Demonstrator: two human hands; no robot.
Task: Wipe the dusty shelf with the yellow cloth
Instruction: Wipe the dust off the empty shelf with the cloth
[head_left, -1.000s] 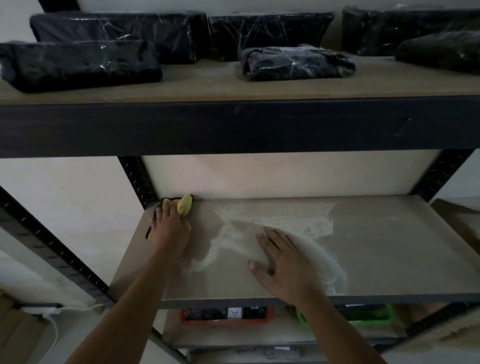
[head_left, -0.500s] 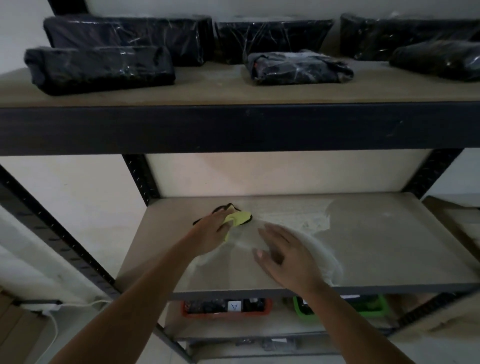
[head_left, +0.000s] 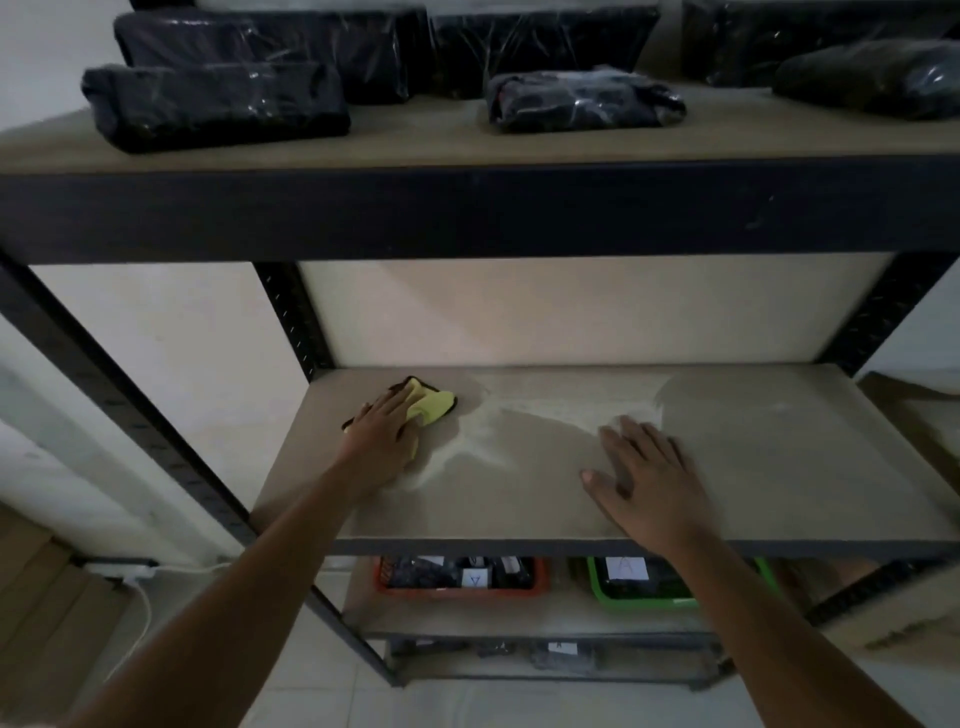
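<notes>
Starting from the near edge, the pale brown board shelf (head_left: 519, 514) in its black metal frame looked mostly clean along the front and across its right half, where the surface showed an even, darker tone. The right hand (head_left: 649, 483) lay flat on that front part, palm down, its fingers (head_left: 631, 441) straight and slightly spread, holding nothing and seemingly just bracing. Farther in and to the left, the left hand (head_left: 384, 431) pressed down on the crumpled yellow cloth with a dark edge (head_left: 428, 405), fingers extended over it rather than curled round it, so the cloth sat pinned between palm and board near the left rear of the shelf. Between the two hands a pale streak of white dust (head_left: 493, 441) curved from just beside the left wrist up toward the middle, and a broader light patch of dust (head_left: 571, 408) ran along the rear centre, stopping short of the darker right side. By my reading the job was well past halfway: the streak and the rear band were what remained, together with the rear left corner behind the cloth, which I could not judge in the dim light. Lower down sat an orange plastic basket (head_left: 462, 590) and a green plastic basket (head_left: 644, 603); above, black plastic-wrapped bundles (head_left: 218, 104) rested on the upper shelf.
</notes>
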